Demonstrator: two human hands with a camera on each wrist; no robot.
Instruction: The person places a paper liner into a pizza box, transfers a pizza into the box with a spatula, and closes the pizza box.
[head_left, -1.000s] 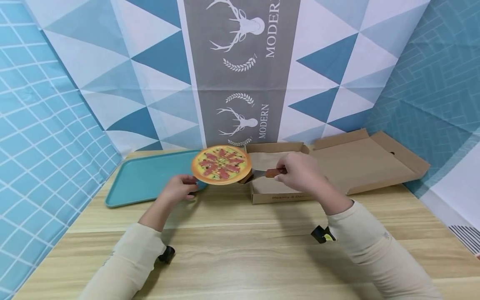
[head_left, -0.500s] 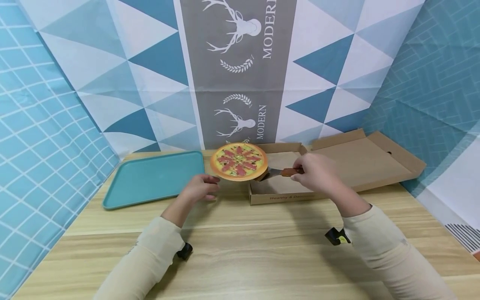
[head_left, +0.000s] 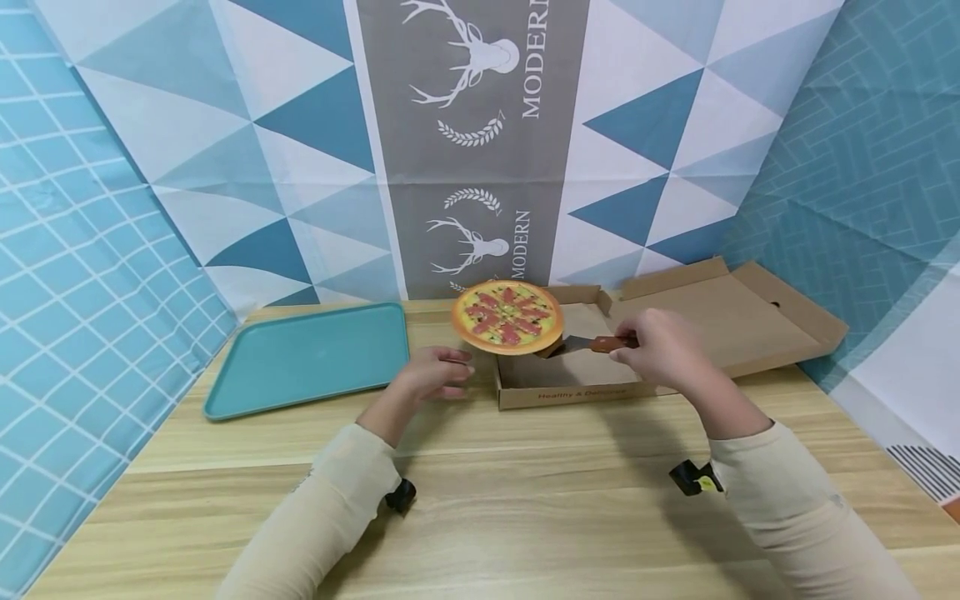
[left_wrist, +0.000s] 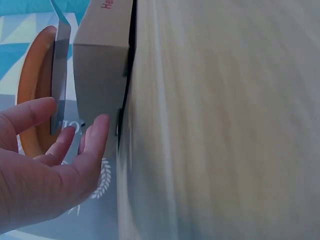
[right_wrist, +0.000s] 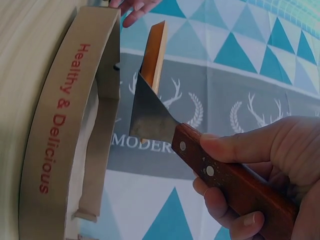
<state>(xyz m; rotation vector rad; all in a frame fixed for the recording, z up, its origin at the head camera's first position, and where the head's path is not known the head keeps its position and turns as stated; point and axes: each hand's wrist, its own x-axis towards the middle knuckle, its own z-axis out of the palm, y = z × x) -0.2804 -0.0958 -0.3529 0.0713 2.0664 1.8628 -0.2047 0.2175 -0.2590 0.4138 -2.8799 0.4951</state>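
A round pizza (head_left: 507, 317) with red toppings rests on the blade of a spatula (head_left: 577, 342), held above the left part of an unfolded cardboard box (head_left: 585, 395). My right hand (head_left: 660, 343) grips the spatula's wooden handle (right_wrist: 230, 185), fingers wrapped round it. Below and left of the pizza is my left hand (head_left: 435, 373), its fingers loosely extended. In the left wrist view these fingers (left_wrist: 95, 140) lie close to the pizza's underside (left_wrist: 35, 90) and the blade (left_wrist: 60, 75); whether they touch is unclear. Most of the blade is hidden under the pizza in the head view.
A teal tray (head_left: 307, 360) lies on the wooden table (head_left: 525, 517) to the left. The box lid (head_left: 720, 325) is folded back to the right. Patterned walls stand close behind the table and at both sides.
The pizza on the spatula has moved right, from beside the tray to over the box. Both hands have travelled right with it, the right one still gripping the handle.
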